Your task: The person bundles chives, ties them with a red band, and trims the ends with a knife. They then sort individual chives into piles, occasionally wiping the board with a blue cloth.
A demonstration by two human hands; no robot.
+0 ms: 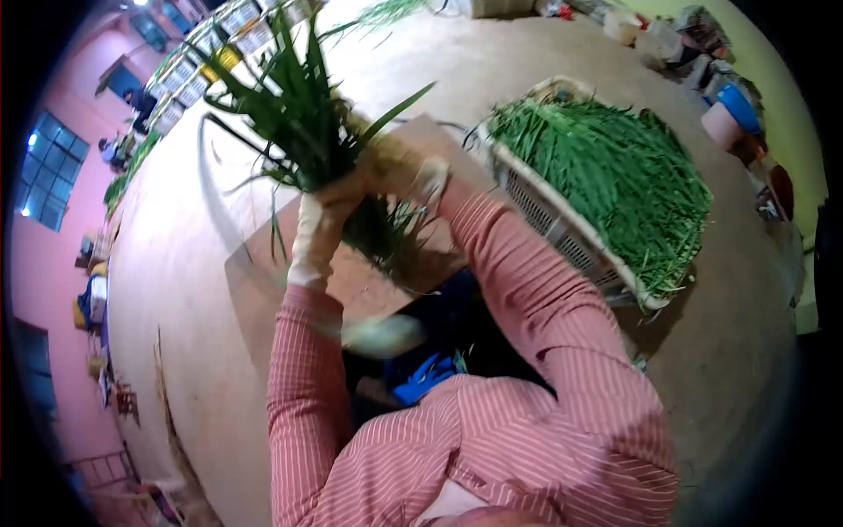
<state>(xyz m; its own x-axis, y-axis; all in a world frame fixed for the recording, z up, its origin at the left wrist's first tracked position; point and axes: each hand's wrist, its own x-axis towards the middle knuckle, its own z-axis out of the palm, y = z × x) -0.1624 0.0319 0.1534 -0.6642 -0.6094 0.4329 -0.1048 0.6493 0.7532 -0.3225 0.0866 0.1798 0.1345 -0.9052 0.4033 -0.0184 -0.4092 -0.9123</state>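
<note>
A bunch of garlic chives [303, 114], with long flat dark green leaves, is held upright and fans out toward the top. My left hand [338, 193], with a pale glove cuff at its wrist, is closed around the lower part of the bunch. Pressed against its right side is my right hand [391, 165], in a yellowish, soiled glove, with its fingers curled on the stalks. More leaves hang below the hands, over a brownish board [351, 285]. Between my forearms, a pale object [382, 335] is smeared by motion.
To the right stands a white slatted crate [549, 220] heaped with cut greens [606, 180]. Stacked crates [180, 75] and people [140, 105] are at the far left. A blue basin [736, 107] sits along the right wall among bags.
</note>
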